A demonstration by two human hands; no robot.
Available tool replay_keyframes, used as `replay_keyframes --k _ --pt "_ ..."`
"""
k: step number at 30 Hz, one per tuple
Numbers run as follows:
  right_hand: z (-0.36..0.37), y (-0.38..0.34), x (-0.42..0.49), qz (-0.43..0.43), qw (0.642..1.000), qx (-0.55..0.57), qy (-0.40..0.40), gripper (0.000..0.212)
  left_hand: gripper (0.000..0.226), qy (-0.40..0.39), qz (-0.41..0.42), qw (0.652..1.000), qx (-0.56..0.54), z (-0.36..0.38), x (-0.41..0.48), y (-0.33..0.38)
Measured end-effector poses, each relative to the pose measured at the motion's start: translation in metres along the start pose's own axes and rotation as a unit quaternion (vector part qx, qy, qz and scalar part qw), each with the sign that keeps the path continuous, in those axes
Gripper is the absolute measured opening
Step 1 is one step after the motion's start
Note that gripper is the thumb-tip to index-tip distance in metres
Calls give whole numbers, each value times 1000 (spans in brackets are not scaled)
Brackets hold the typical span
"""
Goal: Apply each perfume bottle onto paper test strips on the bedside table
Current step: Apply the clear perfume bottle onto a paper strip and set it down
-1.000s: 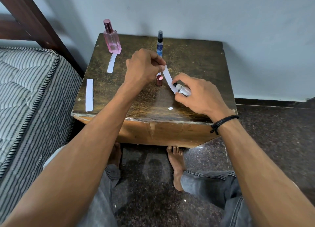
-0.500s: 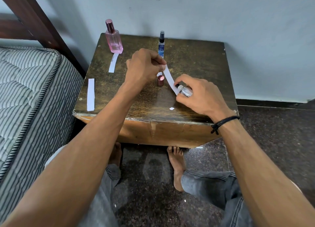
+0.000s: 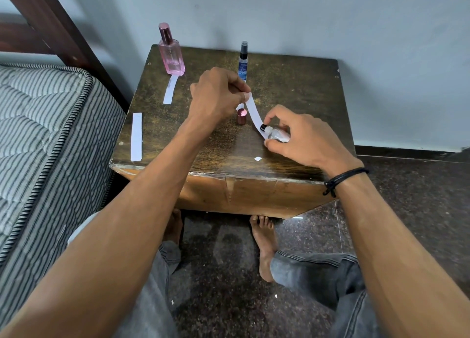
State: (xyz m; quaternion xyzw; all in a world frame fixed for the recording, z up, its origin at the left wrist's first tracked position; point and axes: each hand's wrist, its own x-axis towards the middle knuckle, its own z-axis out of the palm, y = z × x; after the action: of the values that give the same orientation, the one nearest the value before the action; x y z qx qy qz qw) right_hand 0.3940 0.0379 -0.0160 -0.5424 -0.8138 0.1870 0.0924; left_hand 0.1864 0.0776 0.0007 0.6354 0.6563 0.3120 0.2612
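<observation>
Dark brown bench, white strips, pink and blue glass

The bench [image 3: 292,88] top is dark brown, mottled with worn golden patches; its front edge is lighter orange-brown. Three paper strips [image 3: 136,137] are plain white. At upper centre, one bottle [image 3: 171,55] is clear pink with a metallic rose cap, the slim bottle [image 3: 243,63] blue with a black top. A loose cap [image 3: 241,116] is coppery pink. The mattress [image 3: 38,134] at left is grey-and-white striped. The floor [image 3: 419,198] is dark speckled stone, the wall pale blue-grey.
</observation>
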Motion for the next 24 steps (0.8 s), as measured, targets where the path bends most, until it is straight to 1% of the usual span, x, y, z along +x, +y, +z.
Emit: replay_keyframes --k 7,11,13,17,24 --pt "-15 3 -4 17 998 5 -61 31 8 7 -8 1000 -10 -3 1 -2" --pt "-21 6 -7 22 995 41 -93 29 18 2 -10 1000 -4 -4 2 -2" --pt "-22 8 -7 25 995 59 -81 30 17 2 -9 1000 -5 -3 3 -2" --pt "-20 8 -5 23 996 71 -49 32 8 5 -6 1000 -8 -2 1 0" --pt "-12 2 -2 1 999 38 -25 36 13 -5 4 1000 -3 0 1 -2"
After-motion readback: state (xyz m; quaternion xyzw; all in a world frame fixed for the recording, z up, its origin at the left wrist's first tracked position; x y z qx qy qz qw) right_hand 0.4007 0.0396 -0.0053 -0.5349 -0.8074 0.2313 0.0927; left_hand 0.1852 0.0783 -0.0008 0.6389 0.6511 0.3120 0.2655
